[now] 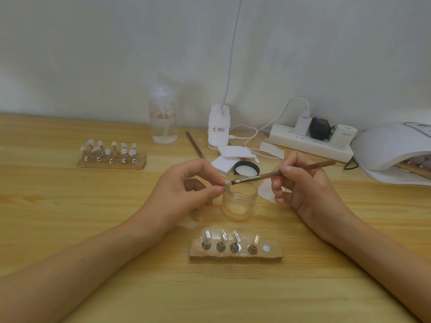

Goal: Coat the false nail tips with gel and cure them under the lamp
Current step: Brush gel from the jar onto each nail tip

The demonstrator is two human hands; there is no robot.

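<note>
Here, a brown-handled, white-bristled brush (279, 174) touches a small pale false nail tip (223, 184).
The left hand (186, 185) pinches the tip between thumb and forefinger; the right hand (300, 187) grips the brush handle, both above a clear glass jar (240, 201) on the light wooden table (93, 217).

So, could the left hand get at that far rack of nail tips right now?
Probably yes: only bare table lies between the left hand and the rack. But its fingers are pinching a small white piece at the brush, so it isn't free.

Matt wooden table (93, 229), clear glossy jar (240, 201)
</note>
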